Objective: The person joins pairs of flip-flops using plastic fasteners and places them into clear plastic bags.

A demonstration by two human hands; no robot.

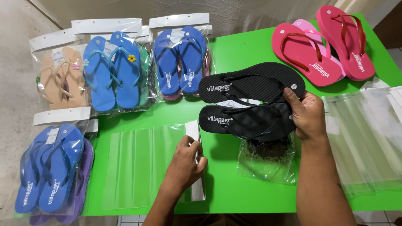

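Note:
My right hand grips a pair of black flip-flops by the toe end, holding them side by side just above the green table. My left hand rests palm down on the white header strip of an empty clear plastic bag lying flat on the table. The left fingers are bent over the bag's open end. A second clear bag with something dark inside lies under the black pair.
Bagged blue flip-flops, a second bagged blue pair, a tan pair and a blue and purple stack lie at the left. Loose red and pink flip-flops sit at the back right. A pile of empty clear bags lies at the right.

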